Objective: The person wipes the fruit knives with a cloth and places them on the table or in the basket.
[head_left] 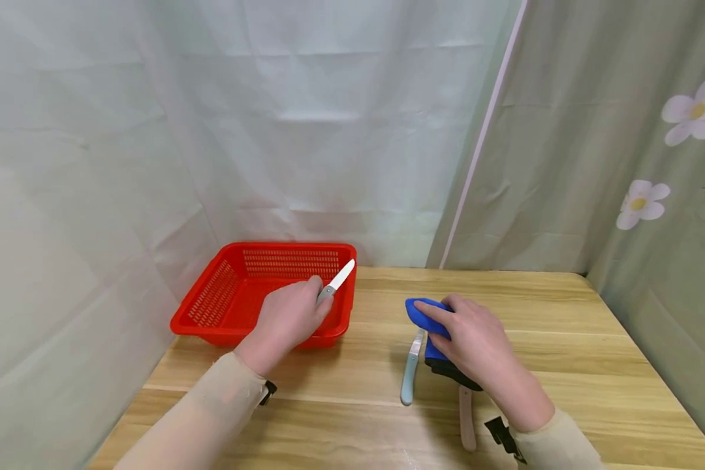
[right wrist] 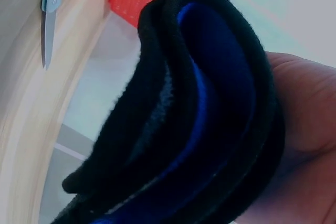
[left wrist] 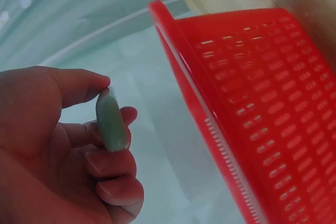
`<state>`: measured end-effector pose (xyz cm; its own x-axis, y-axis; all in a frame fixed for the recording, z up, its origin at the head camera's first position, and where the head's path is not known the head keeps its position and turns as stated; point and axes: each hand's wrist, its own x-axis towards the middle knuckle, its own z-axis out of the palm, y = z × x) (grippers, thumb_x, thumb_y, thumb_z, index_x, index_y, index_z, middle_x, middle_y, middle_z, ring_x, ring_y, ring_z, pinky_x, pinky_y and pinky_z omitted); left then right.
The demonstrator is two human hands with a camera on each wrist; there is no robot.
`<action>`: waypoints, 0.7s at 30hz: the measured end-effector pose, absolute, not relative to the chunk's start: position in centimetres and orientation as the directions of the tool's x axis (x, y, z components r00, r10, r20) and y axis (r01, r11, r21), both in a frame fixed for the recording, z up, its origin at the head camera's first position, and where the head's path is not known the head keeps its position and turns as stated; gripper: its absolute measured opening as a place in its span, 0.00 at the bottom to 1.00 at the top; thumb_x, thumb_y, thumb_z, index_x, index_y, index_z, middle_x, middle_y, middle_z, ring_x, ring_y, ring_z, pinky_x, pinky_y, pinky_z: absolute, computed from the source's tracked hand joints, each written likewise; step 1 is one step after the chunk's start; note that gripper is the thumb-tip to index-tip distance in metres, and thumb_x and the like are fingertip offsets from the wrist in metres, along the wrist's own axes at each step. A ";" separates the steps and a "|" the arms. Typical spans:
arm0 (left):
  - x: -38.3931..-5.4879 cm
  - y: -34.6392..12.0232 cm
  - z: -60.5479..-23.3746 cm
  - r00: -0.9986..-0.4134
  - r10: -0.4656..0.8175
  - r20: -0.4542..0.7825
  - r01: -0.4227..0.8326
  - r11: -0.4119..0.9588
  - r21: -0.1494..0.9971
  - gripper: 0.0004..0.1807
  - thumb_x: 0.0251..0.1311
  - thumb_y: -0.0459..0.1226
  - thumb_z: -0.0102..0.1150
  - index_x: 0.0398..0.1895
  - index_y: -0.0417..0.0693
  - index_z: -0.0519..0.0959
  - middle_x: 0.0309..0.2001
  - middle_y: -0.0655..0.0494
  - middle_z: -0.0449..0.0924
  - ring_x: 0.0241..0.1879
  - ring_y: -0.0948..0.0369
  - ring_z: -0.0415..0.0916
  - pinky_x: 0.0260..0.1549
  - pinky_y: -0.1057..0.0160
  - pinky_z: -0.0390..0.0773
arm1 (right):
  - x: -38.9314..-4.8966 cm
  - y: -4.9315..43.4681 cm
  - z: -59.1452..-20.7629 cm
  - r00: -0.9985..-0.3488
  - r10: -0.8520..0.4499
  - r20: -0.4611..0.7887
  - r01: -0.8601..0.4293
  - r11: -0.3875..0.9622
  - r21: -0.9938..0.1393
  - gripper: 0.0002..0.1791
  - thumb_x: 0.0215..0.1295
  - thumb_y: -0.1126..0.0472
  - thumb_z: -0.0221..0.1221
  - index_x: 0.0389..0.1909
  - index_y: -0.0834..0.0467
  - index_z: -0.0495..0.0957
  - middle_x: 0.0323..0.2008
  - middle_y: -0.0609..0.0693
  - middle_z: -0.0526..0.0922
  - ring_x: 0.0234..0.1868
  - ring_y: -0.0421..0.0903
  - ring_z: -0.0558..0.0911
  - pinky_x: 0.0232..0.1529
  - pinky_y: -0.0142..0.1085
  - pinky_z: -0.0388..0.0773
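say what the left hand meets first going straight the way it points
Likely the red basket at its far right corner, knife tip first; height is unclear, so the left hand may pass above, to the curtain.

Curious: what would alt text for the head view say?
A person's left hand holds a knife near a red basket while the right hand grips a folded blue-and-black cloth. A light-blue knife and a pink handle lie on the wooden table.

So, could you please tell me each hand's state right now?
Left hand: closed, holding a green-handled knife.
Right hand: closed, holding a folded blue-and-black cloth.
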<state>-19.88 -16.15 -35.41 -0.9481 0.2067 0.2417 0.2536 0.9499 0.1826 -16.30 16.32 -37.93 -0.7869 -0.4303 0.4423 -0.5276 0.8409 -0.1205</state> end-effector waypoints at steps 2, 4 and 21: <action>-20.5 -16.3 -35.5 -0.957 0.198 0.211 0.239 0.951 0.197 0.16 0.76 0.43 0.63 0.31 0.50 0.70 0.18 0.56 0.69 0.18 0.58 0.65 0.18 0.58 0.67 | -16.5 16.1 -38.1 -0.790 -0.428 0.439 -0.524 0.843 -0.120 0.32 0.61 0.61 0.81 0.68 0.44 0.87 0.47 0.55 0.85 0.43 0.54 0.86 0.45 0.54 0.84; -21.2 -16.4 -35.6 -0.967 0.185 0.173 0.219 0.954 0.206 0.16 0.77 0.45 0.62 0.32 0.50 0.71 0.18 0.56 0.69 0.19 0.59 0.64 0.19 0.58 0.67 | -16.8 15.9 -38.3 -0.794 -0.426 0.434 -0.520 0.845 -0.123 0.32 0.61 0.60 0.81 0.68 0.44 0.87 0.47 0.55 0.84 0.43 0.54 0.86 0.45 0.54 0.84; -25.8 -16.8 -36.2 -0.990 0.042 -0.133 -0.001 0.951 0.308 0.14 0.78 0.47 0.62 0.39 0.47 0.76 0.24 0.52 0.78 0.21 0.58 0.74 0.25 0.59 0.74 | -17.7 14.7 -38.6 -0.800 -0.436 0.413 -0.523 0.843 -0.123 0.32 0.62 0.59 0.81 0.68 0.45 0.87 0.45 0.56 0.84 0.40 0.53 0.84 0.43 0.53 0.83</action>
